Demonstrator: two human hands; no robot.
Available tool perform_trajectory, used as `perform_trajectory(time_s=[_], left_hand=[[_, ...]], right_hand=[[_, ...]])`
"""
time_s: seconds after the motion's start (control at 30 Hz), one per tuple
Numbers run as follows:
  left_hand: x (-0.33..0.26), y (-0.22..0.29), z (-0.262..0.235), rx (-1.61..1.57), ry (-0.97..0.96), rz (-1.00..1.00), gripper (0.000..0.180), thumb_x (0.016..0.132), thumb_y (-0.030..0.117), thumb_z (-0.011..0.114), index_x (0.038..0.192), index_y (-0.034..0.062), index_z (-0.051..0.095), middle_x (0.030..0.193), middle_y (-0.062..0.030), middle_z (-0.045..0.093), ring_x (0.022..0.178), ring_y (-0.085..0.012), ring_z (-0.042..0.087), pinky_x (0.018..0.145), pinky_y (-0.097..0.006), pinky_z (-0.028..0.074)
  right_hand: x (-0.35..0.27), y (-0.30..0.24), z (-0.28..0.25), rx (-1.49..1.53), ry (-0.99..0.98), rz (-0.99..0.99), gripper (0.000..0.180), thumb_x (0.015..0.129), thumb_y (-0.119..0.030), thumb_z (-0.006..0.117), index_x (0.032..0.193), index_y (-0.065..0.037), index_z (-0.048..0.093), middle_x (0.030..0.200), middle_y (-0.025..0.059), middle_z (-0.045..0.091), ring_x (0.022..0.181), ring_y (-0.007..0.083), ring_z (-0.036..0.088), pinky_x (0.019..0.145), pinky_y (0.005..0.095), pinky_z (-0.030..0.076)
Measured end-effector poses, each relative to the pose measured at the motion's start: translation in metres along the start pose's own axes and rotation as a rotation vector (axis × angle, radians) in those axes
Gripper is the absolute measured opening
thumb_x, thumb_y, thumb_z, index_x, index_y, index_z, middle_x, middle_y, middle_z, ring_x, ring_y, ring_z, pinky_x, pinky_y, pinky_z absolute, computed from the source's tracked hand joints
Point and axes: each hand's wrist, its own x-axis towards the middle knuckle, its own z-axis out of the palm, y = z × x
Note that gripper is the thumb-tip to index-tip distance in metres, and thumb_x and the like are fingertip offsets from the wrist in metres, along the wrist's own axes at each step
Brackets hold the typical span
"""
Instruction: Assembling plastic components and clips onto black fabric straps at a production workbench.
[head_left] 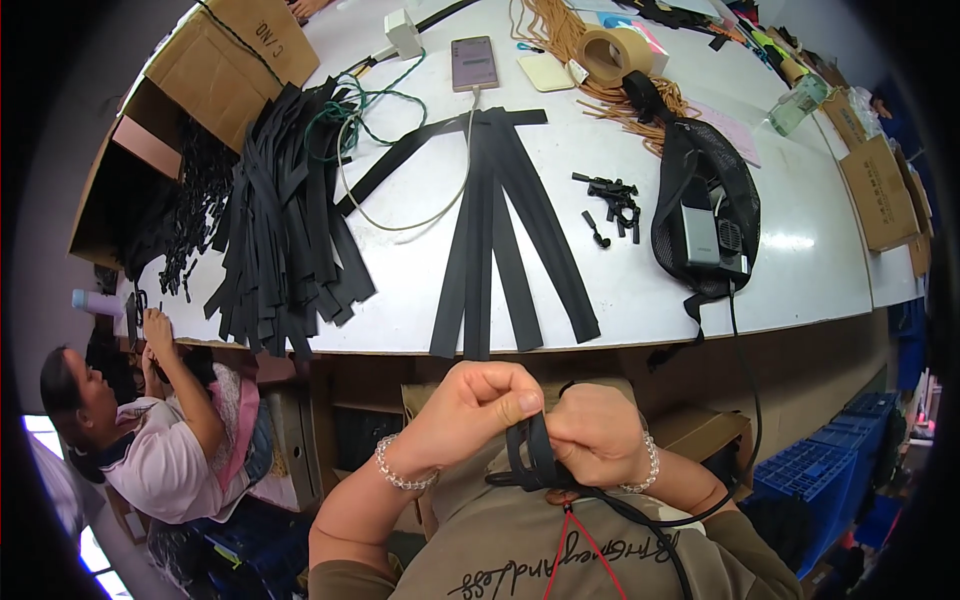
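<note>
Close in front of my body, just off the table's near edge, both hands are closed on a looped black strap (541, 450). My left hand (480, 405) pinches its upper part between thumb and fingers. Fingers curled, my right hand (600, 435) grips the same strap beside it, and the two hands almost touch. Part of the loop is hidden behind the fingers. Ahead of my hands, several long flat black straps (512, 270) fan out on the table, some reaching its near edge. Small black plastic parts (615, 205) lie to their right.
A thick heap of black straps (290, 230) covers the table's left, beside a cardboard box (225, 55) with more black pieces. Further back are a phone (474, 62) on a cable and a tape roll (612, 55). A black mesh bag (705, 200) lies right. A co-worker (150, 430) sits left.
</note>
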Motion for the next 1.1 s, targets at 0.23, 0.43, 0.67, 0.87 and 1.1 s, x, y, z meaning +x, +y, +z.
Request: perform_trajectory(time_s=[0.23,0.43,0.67,0.87,1.1], left_hand=[[-0.004,-0.012,-0.009,0.032,0.079,0.042,0.019,0.089,0.017,0.061,0.078,0.0020,0.055,0.072,0.0000,0.054,0.062,-0.0061,0.050,0.057,-0.019,0.042],[0.002,-0.009,-0.011,-0.355,0.056,0.064,0.047,0.095,0.042,0.045,0.088,-0.0026,0.059,0.080,-0.0050,0.060,0.066,-0.0091,0.057,0.061,-0.022,0.049],[0.003,-0.017,0.007,0.138,0.232,0.315,0.010,0.082,0.001,0.066,0.091,-0.0034,0.066,0.087,-0.0039,0.063,0.080,-0.0073,0.057,0.070,-0.021,0.048],[0.006,-0.021,0.006,0.332,0.300,0.403,0.011,0.082,0.002,0.067,0.092,-0.0024,0.066,0.085,-0.0040,0.062,0.077,-0.0067,0.056,0.066,-0.020,0.046],[0.008,-0.023,0.009,0.349,0.327,0.450,0.011,0.083,0.003,0.065,0.092,-0.0028,0.065,0.082,-0.0025,0.062,0.074,-0.0060,0.056,0.065,-0.020,0.046]], right_hand=[[-0.008,-0.003,0.005,0.061,-0.178,-0.181,0.007,0.078,-0.003,0.061,0.085,-0.001,0.061,0.063,0.0061,0.049,0.054,0.0232,0.049,0.047,0.0332,0.035],[-0.017,0.008,0.006,0.326,0.024,0.309,0.012,0.087,-0.007,0.057,0.092,0.001,0.063,0.079,0.0099,0.063,0.067,0.0187,0.060,0.062,0.0275,0.047],[-0.027,0.023,0.013,0.529,0.121,0.471,0.016,0.092,-0.010,0.055,0.097,0.003,0.061,0.085,0.0026,0.063,0.074,0.0064,0.055,0.066,0.0205,0.046],[-0.027,0.026,0.013,0.563,0.124,0.516,0.017,0.092,-0.012,0.055,0.098,0.003,0.061,0.085,0.0010,0.062,0.074,0.0045,0.054,0.065,0.0191,0.045],[-0.026,0.026,0.015,0.615,0.143,0.542,0.015,0.093,-0.009,0.053,0.099,0.003,0.061,0.085,-0.0001,0.061,0.074,0.0038,0.053,0.064,0.0180,0.045]])
